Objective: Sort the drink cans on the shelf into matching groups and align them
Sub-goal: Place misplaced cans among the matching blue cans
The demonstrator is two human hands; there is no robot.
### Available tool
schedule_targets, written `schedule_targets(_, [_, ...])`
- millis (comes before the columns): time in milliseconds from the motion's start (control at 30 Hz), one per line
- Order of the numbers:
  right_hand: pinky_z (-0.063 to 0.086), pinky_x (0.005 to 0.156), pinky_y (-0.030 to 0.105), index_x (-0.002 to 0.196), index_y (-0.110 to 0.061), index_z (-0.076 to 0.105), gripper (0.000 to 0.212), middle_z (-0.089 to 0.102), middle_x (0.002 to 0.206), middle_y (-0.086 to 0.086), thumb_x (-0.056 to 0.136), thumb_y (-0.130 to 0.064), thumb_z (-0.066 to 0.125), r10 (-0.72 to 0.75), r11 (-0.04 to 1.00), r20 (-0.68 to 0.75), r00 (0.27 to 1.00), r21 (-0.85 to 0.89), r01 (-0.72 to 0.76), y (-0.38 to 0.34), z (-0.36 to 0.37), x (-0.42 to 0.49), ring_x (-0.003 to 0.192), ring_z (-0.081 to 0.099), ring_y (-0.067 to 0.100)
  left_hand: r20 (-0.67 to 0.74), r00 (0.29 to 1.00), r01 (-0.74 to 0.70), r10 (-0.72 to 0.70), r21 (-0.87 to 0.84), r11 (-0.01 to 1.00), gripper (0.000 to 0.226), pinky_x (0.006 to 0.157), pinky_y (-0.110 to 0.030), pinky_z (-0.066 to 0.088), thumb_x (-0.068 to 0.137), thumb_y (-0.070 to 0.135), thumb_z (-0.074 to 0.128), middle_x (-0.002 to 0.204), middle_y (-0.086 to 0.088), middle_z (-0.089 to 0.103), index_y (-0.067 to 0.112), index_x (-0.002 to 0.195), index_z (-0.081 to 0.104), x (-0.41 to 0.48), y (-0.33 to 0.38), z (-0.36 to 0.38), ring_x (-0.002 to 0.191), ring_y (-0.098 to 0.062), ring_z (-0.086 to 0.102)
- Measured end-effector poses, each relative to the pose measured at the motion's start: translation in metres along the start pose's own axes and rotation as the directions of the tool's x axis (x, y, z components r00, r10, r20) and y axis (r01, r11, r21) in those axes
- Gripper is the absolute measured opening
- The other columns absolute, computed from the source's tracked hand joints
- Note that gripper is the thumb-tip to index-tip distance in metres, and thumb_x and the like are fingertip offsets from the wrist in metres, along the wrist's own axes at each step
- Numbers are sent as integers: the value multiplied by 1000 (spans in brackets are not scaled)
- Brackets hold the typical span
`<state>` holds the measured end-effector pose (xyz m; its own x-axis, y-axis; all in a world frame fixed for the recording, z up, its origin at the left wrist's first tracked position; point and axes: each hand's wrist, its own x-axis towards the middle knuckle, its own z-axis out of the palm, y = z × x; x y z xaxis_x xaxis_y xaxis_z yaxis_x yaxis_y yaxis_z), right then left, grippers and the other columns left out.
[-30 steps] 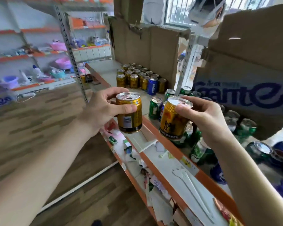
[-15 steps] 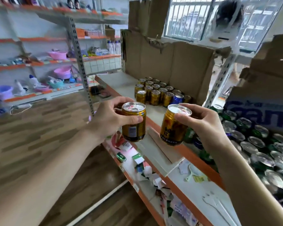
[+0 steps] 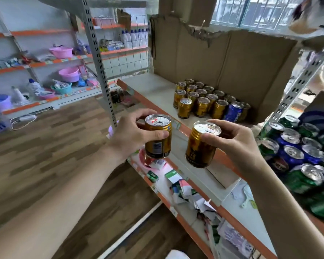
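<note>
Gold can [image 3: 158, 141] gripped in left hand [image 3: 131, 136], second can [image 3: 200, 148] in right hand [image 3: 238, 146] — both pinched near the top, so one could slip or topple the far rows [image 3: 198, 100].

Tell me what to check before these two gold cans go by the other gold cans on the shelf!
1. Left hand grips its short gold metal can: ok.
2. Right hand grips the second gold metal can: ok.
3. Second can upright: not ok, it tilts.
4. Bare room on the pale shelf board beside the gold can group: ok.
5. Group all gold: not ok, a blue metal can stands in its front row.
</note>
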<state>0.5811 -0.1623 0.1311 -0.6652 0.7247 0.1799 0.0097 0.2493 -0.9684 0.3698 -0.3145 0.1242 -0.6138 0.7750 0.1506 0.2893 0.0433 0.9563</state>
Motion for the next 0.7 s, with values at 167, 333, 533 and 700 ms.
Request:
schedule_targets(167, [54,72,16,115,-13,71,55,76,98,-4,63,-25,84,29,1000,-55,998,-2,-29,16,10,42,93,71,6,22,1000,19,-19,-15,1000,69,76,-16,54,55,33,89,107,5,71,21,119,65,44,-16,-4,96,-2,66])
schedule_targets(333, [54,74,14,119,-19,67,61,73,105,-8,62,-33,83,49,998,-90,995,-26,-52,44,18,94,97,69,1,35,998,45,-44,-28,999,60,79,-20,55,57,28,92,108,6,71,28,111,66,104,-41,-8,101,-8,66])
schedule_targets(533, [54,75,14,117,-23,66,62,72,106,-9,60,-38,83,72,994,-135,988,-68,-82,77,25,160,98,68,2,95,992,83,-84,17,996,73,93,-34,54,46,39,95,112,4,70,30,111,64,195,-67,-1,107,-13,65])
schedule_targets(700, [54,78,14,123,-18,67,63,71,110,-7,65,-29,88,101,986,-261,960,-104,-132,110,18,211,100,67,3,143,988,55,-66,83,995,66,79,-17,53,61,24,92,110,8,67,27,119,61,260,-86,18,100,-4,64])
